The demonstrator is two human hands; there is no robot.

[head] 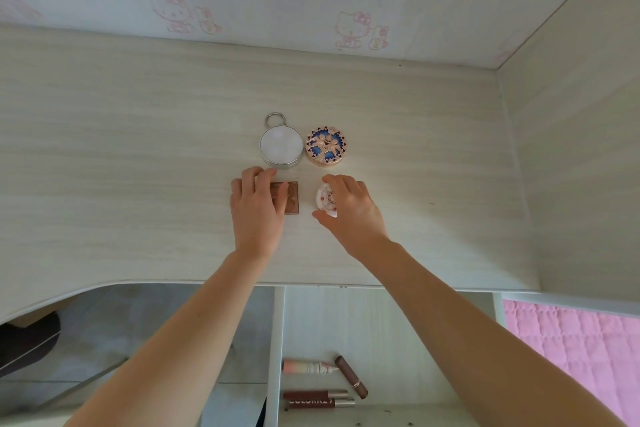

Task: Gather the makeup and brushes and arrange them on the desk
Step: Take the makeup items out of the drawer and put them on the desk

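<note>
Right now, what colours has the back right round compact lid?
The compact lid shows blue petals and rose-gold flowers; head view.
</note>
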